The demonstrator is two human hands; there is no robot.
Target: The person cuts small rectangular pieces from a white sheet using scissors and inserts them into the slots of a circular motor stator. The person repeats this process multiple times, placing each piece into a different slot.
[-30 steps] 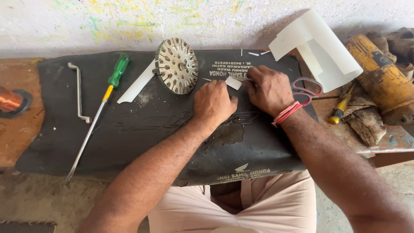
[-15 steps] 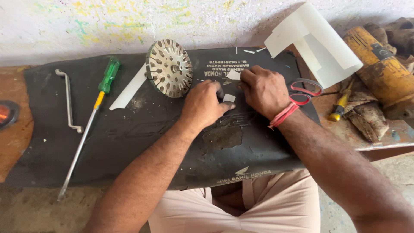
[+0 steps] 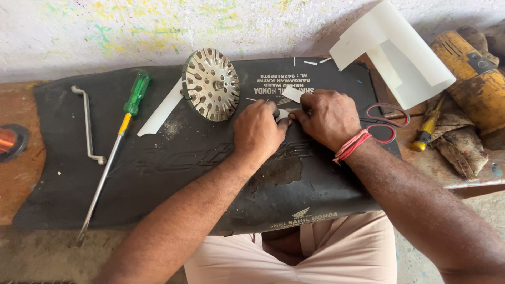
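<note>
1. Paint-flecked white wall is running behind a worn wooden bench point(image 3: 21, 179); a black rubber mat with pale lettering point(image 3: 173, 168) is lying over most of the bench top, drooping past its near edge.
2. Left hand point(image 3: 258, 131) and right hand point(image 3: 329, 118) are meeting near the far edge of the mat, fingertips curled in and pinching a small white strip of stiff paper point(image 3: 284, 113) between them. How tightly each is gripping cannot be told; knuckles are hiding the pads.
3. Strip is sitting directly between the two hands, long axis seeming to run left-right along the mat; both hands are equally near.
4. Round slotted metal disc with a toothed rim point(image 3: 210, 84) is leaning just left of the left hand, apart from it.
5. Green-handled screwdriver point(image 3: 118, 142) and bent steel rod point(image 3: 87, 123) are lying toward the mat's left end, well apart.
6. Red-handled scissors point(image 3: 392, 121) are resting at the right edge, just behind the right wrist.
</note>
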